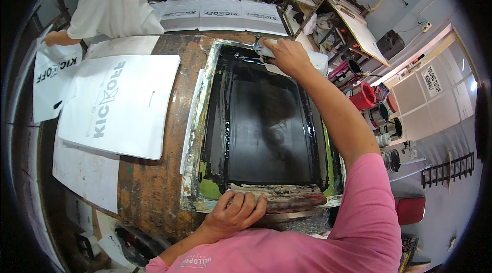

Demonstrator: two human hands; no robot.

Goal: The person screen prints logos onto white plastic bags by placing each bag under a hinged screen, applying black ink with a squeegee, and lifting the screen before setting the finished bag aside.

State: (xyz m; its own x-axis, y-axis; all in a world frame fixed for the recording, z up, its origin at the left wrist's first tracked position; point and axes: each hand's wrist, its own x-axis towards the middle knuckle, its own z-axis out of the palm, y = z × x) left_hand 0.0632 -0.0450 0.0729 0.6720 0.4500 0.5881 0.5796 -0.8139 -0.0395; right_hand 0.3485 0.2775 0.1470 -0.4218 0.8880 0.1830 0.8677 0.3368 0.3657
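A screen-printing frame point(197, 137) lies on the wooden table in front of me, its mesh coated with wet black ink point(271, 134). Along its near side rests a squeegee point(294, 198) with an ink-stained wooden handle. My left hand point(236, 210) is closed over the left end of that squeegee. At the far right corner of the frame, my right hand point(287, 57) has its fingers curled down over the far rail, close to a small metal clamp point(257, 41). A white sheet point(319, 62) shows just past that hand. Its fingertips are partly hidden.
A stack of printed white bags point(130, 109) lies left of the frame. Beyond it, another person point(113, 6) holds one white bag point(51, 81). Racks of printed bags point(220, 17) stand behind. Ink cans point(361, 93) line the right side.
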